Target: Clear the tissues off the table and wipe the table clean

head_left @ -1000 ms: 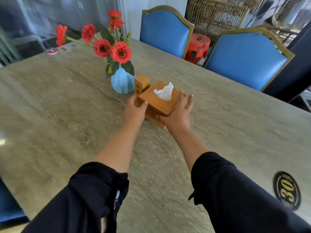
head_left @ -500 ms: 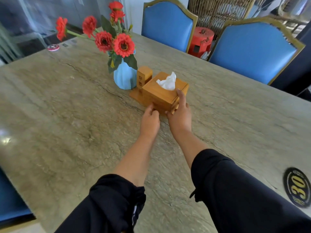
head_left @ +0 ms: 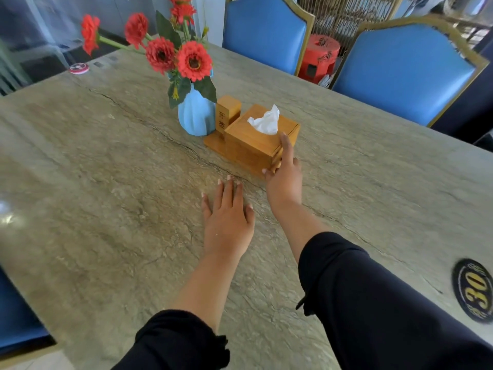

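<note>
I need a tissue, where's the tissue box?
In the head view, the wooden tissue box sits mid-table, right of the blue vase, with the right hand touching its near corner.

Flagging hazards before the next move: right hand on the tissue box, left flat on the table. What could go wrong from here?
1. The right hand touches only the near corner of the wooden tissue box; a push could slide it into the blue ribbed vase of red flowers beside it, which looks top-heavy.
2. The small wooden toothpick holder shares the box's base and could topple.
3. The left hand lies flat on the stone table, steadying nothing.
</note>
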